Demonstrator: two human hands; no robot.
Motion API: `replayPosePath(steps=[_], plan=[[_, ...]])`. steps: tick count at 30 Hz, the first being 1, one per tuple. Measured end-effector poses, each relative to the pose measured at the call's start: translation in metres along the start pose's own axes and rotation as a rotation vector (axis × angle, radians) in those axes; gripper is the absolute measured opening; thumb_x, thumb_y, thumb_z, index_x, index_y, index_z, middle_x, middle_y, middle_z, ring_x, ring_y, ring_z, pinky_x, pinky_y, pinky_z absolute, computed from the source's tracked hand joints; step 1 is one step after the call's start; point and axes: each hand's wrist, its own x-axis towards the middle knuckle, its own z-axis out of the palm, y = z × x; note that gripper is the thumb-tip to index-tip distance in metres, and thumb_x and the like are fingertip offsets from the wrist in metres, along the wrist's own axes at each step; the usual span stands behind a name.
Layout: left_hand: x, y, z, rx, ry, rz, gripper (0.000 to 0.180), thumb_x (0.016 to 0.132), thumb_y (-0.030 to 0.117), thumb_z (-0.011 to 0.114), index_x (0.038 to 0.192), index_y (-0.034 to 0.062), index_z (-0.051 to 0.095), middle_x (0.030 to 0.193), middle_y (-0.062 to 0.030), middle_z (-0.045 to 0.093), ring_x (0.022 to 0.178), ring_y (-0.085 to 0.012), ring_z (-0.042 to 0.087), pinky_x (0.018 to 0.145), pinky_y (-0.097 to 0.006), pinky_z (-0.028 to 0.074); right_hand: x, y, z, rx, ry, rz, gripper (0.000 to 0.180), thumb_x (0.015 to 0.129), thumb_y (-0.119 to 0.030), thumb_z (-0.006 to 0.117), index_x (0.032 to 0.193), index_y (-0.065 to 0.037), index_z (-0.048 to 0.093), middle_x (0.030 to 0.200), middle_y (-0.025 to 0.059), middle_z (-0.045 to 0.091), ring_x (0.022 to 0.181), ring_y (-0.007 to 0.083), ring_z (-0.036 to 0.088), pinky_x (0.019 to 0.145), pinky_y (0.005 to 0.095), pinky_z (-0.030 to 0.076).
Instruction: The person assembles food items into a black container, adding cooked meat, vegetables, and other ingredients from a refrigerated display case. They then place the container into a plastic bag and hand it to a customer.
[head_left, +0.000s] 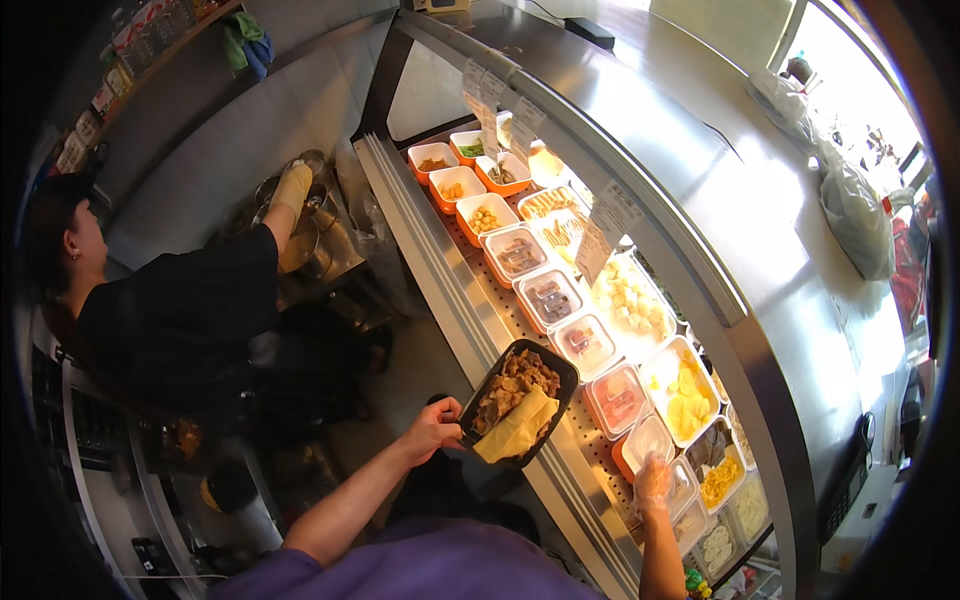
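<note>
My left hand [432, 430] grips the near-left rim of a black plastic food container [561, 362]. In it lie browned, chopped pieces of food [520, 385] and a folded pale-yellow sheet [517, 428], perhaps tofu skin. The container is above the front ledge of a lit food display case. My right hand [655, 487], in a clear plastic glove, is inside the case at the near end. Its fingertips are beside an orange tub with a translucent lid [647, 440]; glare hides whether they touch or hold anything.
The display case holds several lidded tubs [550, 298], a tray of yellow slices [682, 392] and shredded yellow food [720, 482]. Its metal-framed glass front [600, 150] rises beyond them. A co-worker in black [180, 310] reaches over pots [300, 245] at left. Plastic bags [855, 215] lie on the far-right counter.
</note>
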Motion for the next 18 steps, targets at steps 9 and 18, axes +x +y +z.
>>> replayPosePath(steps=[9,18], plan=[[0.07,0.062,-0.063,0.071,-0.209,0.009,0.018,0.081,-0.005,0.058,0.091,0.0072,0.05,0.086,0.0011,0.059,0.078,-0.009,0.058,0.065,-0.027,0.053,-0.02,-0.05,-0.005,-0.236,-0.279,0.095,0.011,0.081,-0.009,0.057,0.082,-0.001,0.065,0.08,0.021,0.067,0.074,0.0393,0.067,0.069,0.0463,0.055],[0.107,0.104,-0.116,0.161,-0.281,0.045,0.017,0.077,-0.005,0.059,0.087,0.0052,0.049,0.082,-0.0002,0.058,0.071,-0.006,0.052,0.062,-0.023,0.045,-0.012,-0.032,0.022,-0.315,-0.498,0.376,0.022,0.083,-0.014,0.05,0.082,-0.005,0.07,0.089,0.0223,0.069,0.088,0.041,0.067,0.08,0.0479,0.054]])
